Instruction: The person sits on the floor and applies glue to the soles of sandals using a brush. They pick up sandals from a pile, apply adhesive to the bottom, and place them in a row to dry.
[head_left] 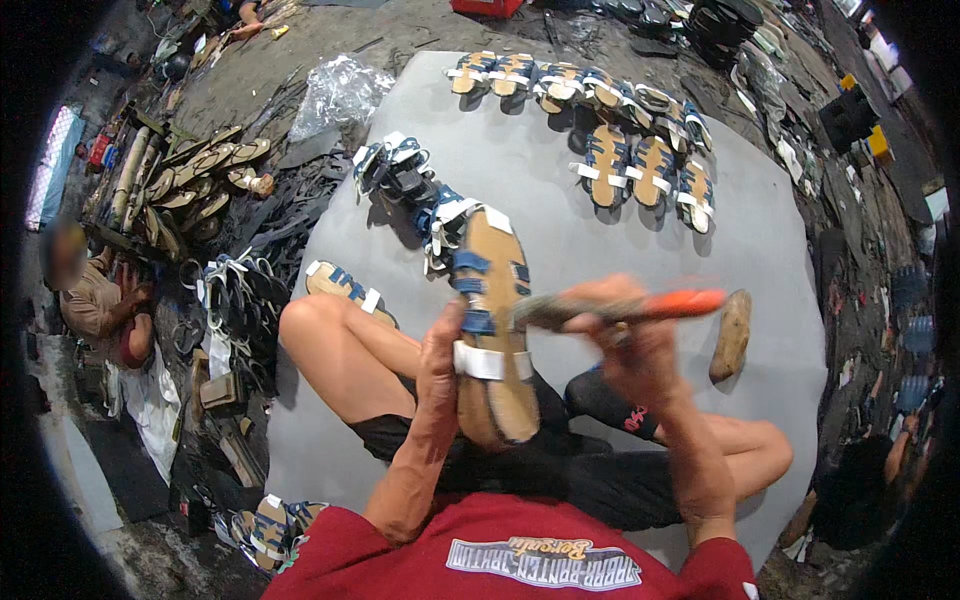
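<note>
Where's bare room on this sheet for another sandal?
The grey sheet is bare between the left sandal heap and the upper right sandal rows, and between those rows and the brown block. Crowded: heap, rows, and beneath the left hand, where legs lie.

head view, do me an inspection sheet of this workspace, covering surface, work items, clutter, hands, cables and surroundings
surface: grey mat, other sandals on it, grouped mostly toward its far side
work items: blue-strapped sandal held above the mat; orange-ended tool, blurred, contact with the sandal unclear; brown elongated object on the mat at right
clutter: clear plastic sheet and dark scraps beyond the mat
hands: left hand grips the sandal's left edge; right hand has its fingers around the tool
cables: nothing seen
surroundings: another person at far left; red container at the top edge
</note>
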